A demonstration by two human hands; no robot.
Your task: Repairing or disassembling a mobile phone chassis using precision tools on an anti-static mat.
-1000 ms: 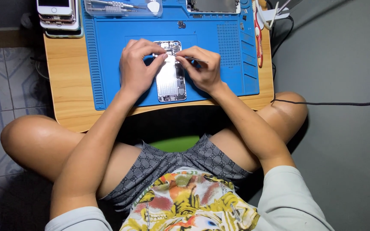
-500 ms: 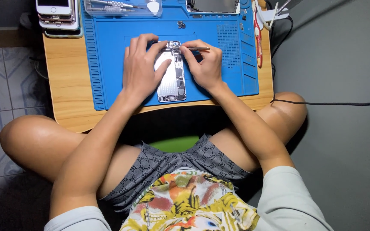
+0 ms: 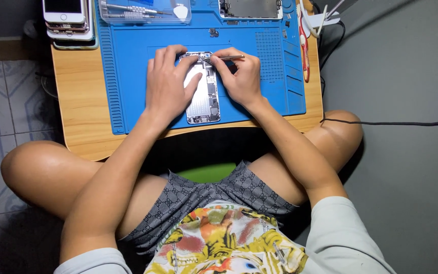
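An opened phone (image 3: 205,96) with its insides showing lies on a blue work mat (image 3: 128,61) on a small wooden table (image 3: 77,111). My left hand (image 3: 168,83) lies flat over the phone's left side, fingers spread, pressing it down. My right hand (image 3: 239,76) holds thin metal tweezers (image 3: 226,58), whose tip touches the phone's upper end.
A stack of phones (image 3: 69,20) sits at the table's far left corner. A clear tray with tools (image 3: 143,11) and a detached screen (image 3: 252,7) lie at the mat's far edge. Red-handled tool (image 3: 304,43) lies on the right. A black cable (image 3: 391,123) crosses the grey floor.
My left hand has slid up and flattened over the phone. My right hand has shifted slightly with the tweezers, still at the phone's upper end.
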